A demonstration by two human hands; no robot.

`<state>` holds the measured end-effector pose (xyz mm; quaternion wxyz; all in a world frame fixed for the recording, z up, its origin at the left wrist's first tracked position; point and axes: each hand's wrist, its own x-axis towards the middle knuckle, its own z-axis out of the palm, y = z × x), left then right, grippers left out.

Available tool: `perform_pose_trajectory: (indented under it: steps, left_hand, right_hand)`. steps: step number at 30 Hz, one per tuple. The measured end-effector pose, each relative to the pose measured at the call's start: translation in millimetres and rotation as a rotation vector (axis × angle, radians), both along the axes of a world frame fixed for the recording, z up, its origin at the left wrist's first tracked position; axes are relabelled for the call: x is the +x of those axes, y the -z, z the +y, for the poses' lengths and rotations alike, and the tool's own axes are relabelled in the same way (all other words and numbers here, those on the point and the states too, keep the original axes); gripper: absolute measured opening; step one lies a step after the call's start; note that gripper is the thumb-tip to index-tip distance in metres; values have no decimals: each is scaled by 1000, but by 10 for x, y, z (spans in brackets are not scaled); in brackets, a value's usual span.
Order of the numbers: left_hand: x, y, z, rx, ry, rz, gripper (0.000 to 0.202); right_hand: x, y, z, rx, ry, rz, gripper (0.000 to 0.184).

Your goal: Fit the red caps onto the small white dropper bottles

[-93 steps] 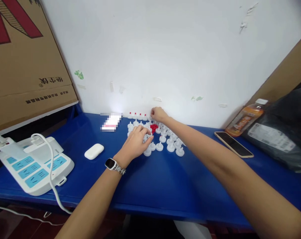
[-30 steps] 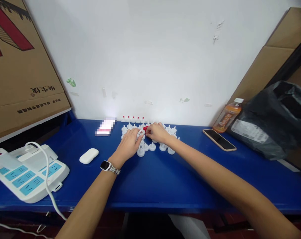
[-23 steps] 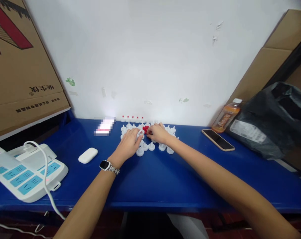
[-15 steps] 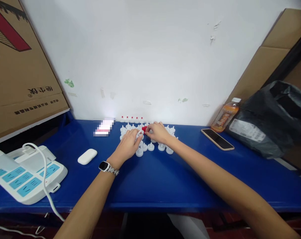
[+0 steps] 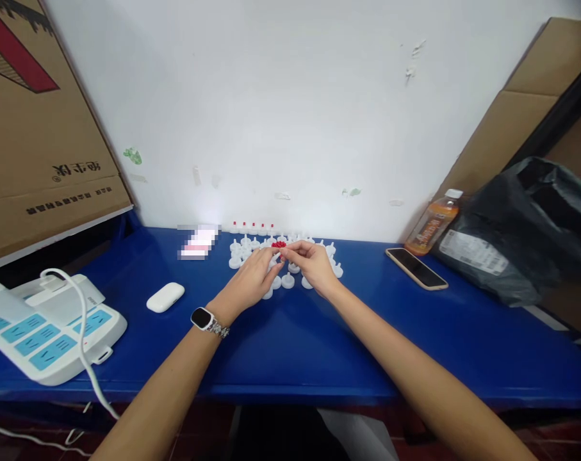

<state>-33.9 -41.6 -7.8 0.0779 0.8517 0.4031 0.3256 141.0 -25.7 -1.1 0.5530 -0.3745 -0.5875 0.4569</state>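
Observation:
My left hand [image 5: 252, 276], with a watch [image 5: 202, 318] on its wrist, is closed around a white nozzle cap [image 5: 274, 257], mostly hidden by the fingers. Thumb and forefinger of my right hand [image 5: 315, 264] are pinched at the tip of that cap. A small red cap [image 5: 282, 257] shows at these fingertips. Just beyond both hands lies a little heap of red caps [image 5: 278, 244]. Several loose white nozzle caps [image 5: 287, 280] stand spouts up around the hands. Along the wall, a row of white nozzle caps with red tips [image 5: 253, 226] is lined up.
On the blue table [image 5: 290, 346], a white earbud case [image 5: 166, 298] and a power strip [image 5: 54, 336] lie left. A phone [image 5: 416, 268], a drink bottle [image 5: 433, 223] and a black plastic bag [image 5: 506, 243] are right. A cardboard box [image 5: 40, 141] stands at the left.
My right hand has drawn back from the red heap and come to the left hand's fingertips, with a small red cap between its fingers. The left hand keeps its hold.

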Motion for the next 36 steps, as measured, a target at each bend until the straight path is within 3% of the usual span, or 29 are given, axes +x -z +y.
perform_pose_trajectory:
  steps: [10,20,29,36]
  left_hand:
    - [36,-23,-43,57,50,36,34]
    - [58,32,-33,24,29,-38,48]
    - [34,135,36,-49,31,-77,57]
    - [42,69,9,9,-5,-63,56]
  right_hand:
    - [-63,85,-47,58,56,121,36]
    - [-137,92,-114,226,188,-26,39]
    - [-136,95,-144,218,95,-14,35]
    - [-72,60,-75,2,-2,140,38]
